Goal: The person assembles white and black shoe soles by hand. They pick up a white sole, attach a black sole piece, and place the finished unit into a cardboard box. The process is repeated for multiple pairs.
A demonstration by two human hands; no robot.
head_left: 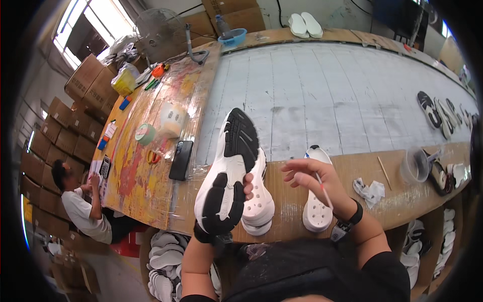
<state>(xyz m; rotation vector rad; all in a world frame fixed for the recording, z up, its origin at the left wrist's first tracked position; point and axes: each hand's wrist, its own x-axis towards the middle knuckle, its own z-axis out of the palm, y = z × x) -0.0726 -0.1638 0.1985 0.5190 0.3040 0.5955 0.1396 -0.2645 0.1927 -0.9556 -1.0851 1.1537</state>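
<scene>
While a white sole [227,168], underside showing, is gripped in the left hand [248,187] near the frame's centre, its black tread [240,133] looks fully on; what remains is unclear. Rightward lie a stack [258,207] and a lone sole [318,214], unheld, then the right hand [330,181], loosely pinching a stick [324,192].

The black-and-white shoe sole [229,168] hides most of the left hand [248,186].
</scene>
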